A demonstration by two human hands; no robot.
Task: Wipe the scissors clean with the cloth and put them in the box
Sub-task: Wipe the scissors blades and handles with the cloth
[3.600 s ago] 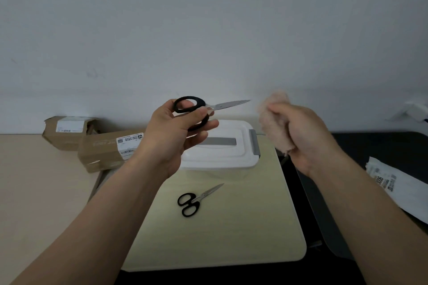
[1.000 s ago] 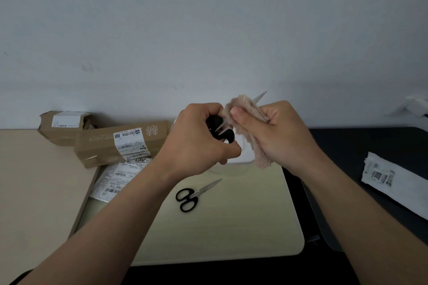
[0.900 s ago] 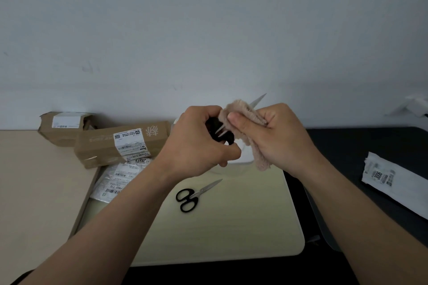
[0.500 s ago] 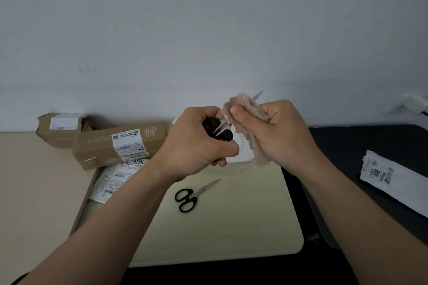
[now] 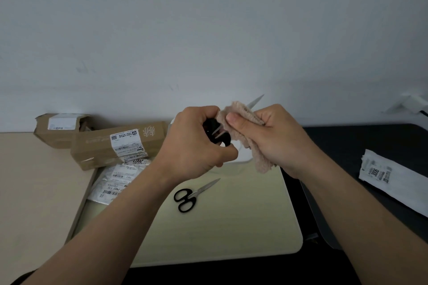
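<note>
Scissors (image 5: 190, 195) lie on table (image 5: 231, 229) before half-hidden box (image 5: 239, 162).

Pale table (image 5: 231, 233) carries black-handled scissors (image 5: 192, 194), blades closed, lying flat below the left hand (image 5: 196, 146). White box (image 5: 231, 165), largely hidden, sits behind both hands. Left of that hand: two cardboard cartons (image 5: 115, 148) and, touching the nearer one, labelled plastic bags (image 5: 115, 183). Well right of the right hand (image 5: 273, 139): white labelled bag (image 5: 393, 180) on a dark surface.

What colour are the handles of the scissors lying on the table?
Black. The table scissors show it best in the head view.
</note>
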